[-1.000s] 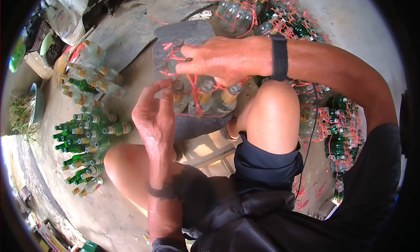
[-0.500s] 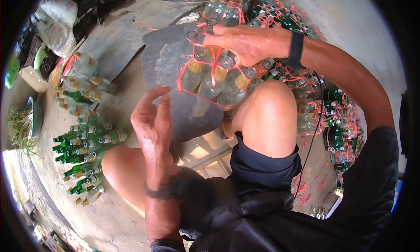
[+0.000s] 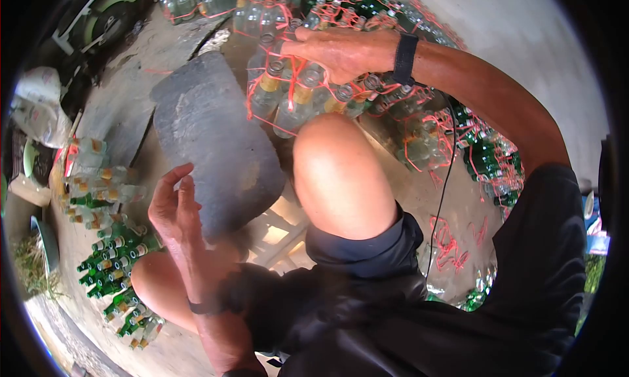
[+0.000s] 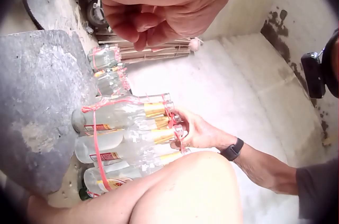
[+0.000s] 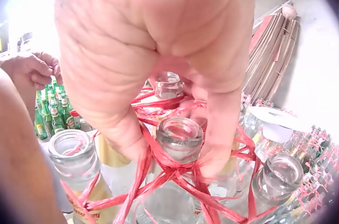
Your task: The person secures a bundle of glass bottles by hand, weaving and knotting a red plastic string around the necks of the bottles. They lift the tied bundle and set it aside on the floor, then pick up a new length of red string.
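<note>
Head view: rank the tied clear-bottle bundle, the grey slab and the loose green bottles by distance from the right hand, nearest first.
1. The tied clear-bottle bundle, held by the right hand, top centre.
2. The grey slab, left of the bundle.
3. The loose green bottles, far lower left.

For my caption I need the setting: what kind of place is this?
Probably an outdoor yard for sorting and bundling glass bottles: green bottles lie in rows on the concrete floor, tied bundles are piled nearby, and the right hand grips a bundle of clear bottles.
</note>
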### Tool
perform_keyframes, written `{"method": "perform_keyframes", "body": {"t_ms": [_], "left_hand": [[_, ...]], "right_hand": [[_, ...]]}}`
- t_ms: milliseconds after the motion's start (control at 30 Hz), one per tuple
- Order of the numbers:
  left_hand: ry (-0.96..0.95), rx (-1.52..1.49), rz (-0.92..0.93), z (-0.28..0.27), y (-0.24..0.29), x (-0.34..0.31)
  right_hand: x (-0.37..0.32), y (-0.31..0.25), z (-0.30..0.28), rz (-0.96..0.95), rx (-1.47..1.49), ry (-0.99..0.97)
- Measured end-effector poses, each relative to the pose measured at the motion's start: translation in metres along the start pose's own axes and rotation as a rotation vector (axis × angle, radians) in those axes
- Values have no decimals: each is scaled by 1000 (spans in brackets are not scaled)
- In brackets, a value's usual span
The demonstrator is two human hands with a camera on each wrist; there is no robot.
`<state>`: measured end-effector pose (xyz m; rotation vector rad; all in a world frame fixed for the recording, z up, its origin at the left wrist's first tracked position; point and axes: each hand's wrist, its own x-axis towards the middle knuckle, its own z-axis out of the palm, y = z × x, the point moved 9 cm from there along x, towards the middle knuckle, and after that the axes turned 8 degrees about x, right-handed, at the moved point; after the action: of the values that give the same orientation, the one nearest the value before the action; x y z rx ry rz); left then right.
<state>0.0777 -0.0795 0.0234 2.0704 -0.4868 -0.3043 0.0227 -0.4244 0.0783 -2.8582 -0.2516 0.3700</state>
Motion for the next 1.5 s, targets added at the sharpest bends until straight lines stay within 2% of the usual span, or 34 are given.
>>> {"method": "perform_keyframes", "body": {"t_ms": [33, 67, 200, 267, 300, 367, 400, 567, 700, 833, 900, 1000, 1067, 1200, 1300, 1367, 1400, 1467, 1500], "left_hand": [[-70, 189, 67, 4, -8, 0], [-224, 238, 45, 11, -27, 2], [-226, 254, 46, 21, -35, 6], [235, 29, 176, 0, -15, 5], [230, 31, 179, -2, -10, 6], [41, -120, -60, 4, -20, 13], [38, -117, -57, 3, -25, 15], [44, -63, -67, -1, -43, 16], [32, -8, -94, -1, -38, 11], [13, -38, -63, 1, -29, 4], [2, -26, -62, 3, -25, 0], [-4, -10, -62, 4, -26, -2], [89, 175, 207, 2, -16, -6], [209, 269, 317, 4, -7, -16], [190, 310, 277, 7, 10, -22], [157, 308, 139, 8, 13, -24], [150, 308, 145, 4, 31, -26], [-252, 450, -155, 21, 32, -32], [-264, 451, -144, 23, 30, -34]], "right_hand": [[-9, 2, 1, 35, 12, -11], [-19, 0, 1, 76, 42, -17], [-54, 12, 16, 71, 61, 18], [-74, 11, 25, 105, 101, -6], [-84, 11, 30, 110, 105, -3], [-105, 15, 43, 174, 103, -13], [-116, 16, 48, 236, 81, -36], [-166, 26, 88, 281, 146, -67], [-206, 23, 109, 324, 229, 10], [-239, 39, 146, 398, 233, 22], [-256, 51, 167, 504, 248, -42], [-276, 69, 193, 520, 284, 25], [-287, 74, 200, 562, 293, 32], [-306, 93, 218, 646, 279, 24], [-315, 104, 226, 659, 253, 82], [-320, 111, 233, 655, 251, 106], [-323, 116, 235, 647, 240, 129], [-328, 131, 246, 664, 294, 151], [-331, 136, 251, 672, 342, 174]]}}
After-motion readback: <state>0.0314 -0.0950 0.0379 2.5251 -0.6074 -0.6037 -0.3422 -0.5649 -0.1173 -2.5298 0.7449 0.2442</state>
